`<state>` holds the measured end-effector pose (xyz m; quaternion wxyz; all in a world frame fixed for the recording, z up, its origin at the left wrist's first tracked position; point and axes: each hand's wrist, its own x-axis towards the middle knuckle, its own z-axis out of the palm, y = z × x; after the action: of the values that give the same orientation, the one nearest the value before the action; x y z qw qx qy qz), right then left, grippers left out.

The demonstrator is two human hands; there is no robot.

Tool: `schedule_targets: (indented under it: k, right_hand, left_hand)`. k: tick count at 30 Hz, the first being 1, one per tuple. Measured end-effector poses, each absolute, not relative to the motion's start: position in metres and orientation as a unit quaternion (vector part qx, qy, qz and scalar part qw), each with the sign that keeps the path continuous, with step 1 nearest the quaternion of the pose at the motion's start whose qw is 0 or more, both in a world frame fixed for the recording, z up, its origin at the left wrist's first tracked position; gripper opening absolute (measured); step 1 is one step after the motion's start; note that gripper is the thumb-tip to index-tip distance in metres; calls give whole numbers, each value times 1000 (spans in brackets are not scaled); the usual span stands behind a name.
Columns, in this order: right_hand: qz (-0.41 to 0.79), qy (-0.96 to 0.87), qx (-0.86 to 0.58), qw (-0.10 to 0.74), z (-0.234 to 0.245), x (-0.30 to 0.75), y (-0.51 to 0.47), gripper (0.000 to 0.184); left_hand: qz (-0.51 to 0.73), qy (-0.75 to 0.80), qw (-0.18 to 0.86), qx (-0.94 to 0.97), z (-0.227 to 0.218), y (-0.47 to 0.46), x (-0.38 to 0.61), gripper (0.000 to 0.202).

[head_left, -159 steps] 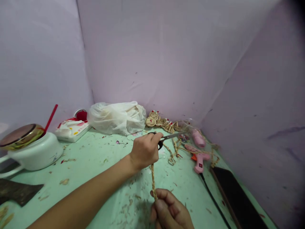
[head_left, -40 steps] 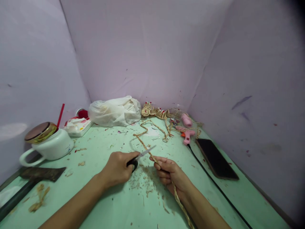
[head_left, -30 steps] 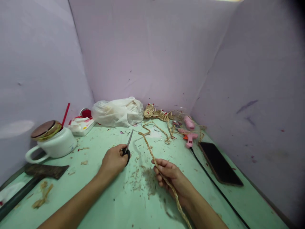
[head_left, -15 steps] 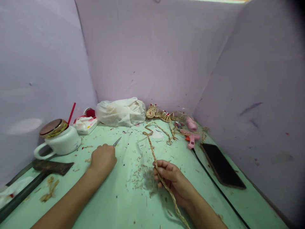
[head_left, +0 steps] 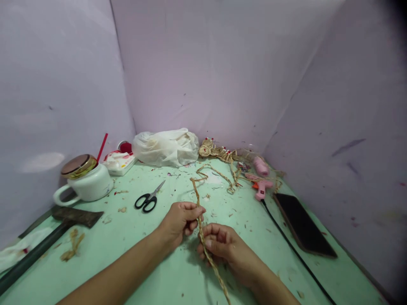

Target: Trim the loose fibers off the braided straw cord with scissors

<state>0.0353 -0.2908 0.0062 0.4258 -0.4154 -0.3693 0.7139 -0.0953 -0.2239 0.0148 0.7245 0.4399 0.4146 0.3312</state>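
A long tan braided cord (head_left: pixel 213 266) runs from the middle of the table down past the near edge of the view. My left hand (head_left: pixel 182 218) pinches it between thumb and fingers. Just below, my right hand (head_left: pixel 222 245) is closed on the same cord, with the thumb on top. Beyond the hands, the cord bends and winds across the table towards the back right. Black-handled scissors (head_left: pixel 150 198) lie on the table to the left of my left hand, their blades pointing away.
On the left are a white mug (head_left: pixel 92 184) with a lidded jar and a hammer-like tool (head_left: pixel 78 216). A plastic bag (head_left: pixel 167 146) and woven pieces (head_left: pixel 218 151) line the back. At right lie a pink glue gun (head_left: pixel 262 188), its black cable and a phone (head_left: pixel 303 224). Fibre scraps litter the green table (head_left: pixel 152 262).
My left hand has let go of the scissors, which now lie on the table, and has moved right to pinch the cord. My right hand still holds the cord.
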Motion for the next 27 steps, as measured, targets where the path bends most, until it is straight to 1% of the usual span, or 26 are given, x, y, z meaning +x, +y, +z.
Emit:
schedule_targets:
  k: [3, 5, 8, 14, 17, 20, 22, 24, 27]
  right_hand:
    - [654, -379, -488, 435, 8, 37, -287, 28]
    - [608, -366, -524, 471, 9, 40, -285, 32]
    - [570, -342, -531, 526, 10, 43, -283, 36]
    - [518, -335, -558, 555, 9, 45, -275, 26]
    - [564, -276, -541, 560, 8, 44, -275, 24]
    - [663, -230, -472, 534, 7, 43, -277, 23]
    - [704, -211, -439, 517, 5, 43, -278, 22]
    - [716, -198, -432, 511, 4, 44, -279, 22]
    - [690, -222, -452, 521, 6, 48, -280, 21]
  left_hand:
    - [298, 448, 680, 498, 19, -228, -96, 22]
    - [263, 466, 657, 530, 20, -234, -95, 20]
    - [228, 476, 632, 567, 19, -242, -91, 19]
    - [216, 455, 593, 628, 9, -249, -87, 20]
    - [207, 431, 617, 626, 3, -250, -87, 16]
    - [202, 394, 642, 626, 0, -252, -86, 12]
    - [198, 379, 642, 636, 0, -253, -86, 11]
    - [201, 372, 635, 646, 1, -253, -86, 11]
    - [196, 363, 637, 651, 3, -251, -89, 12]
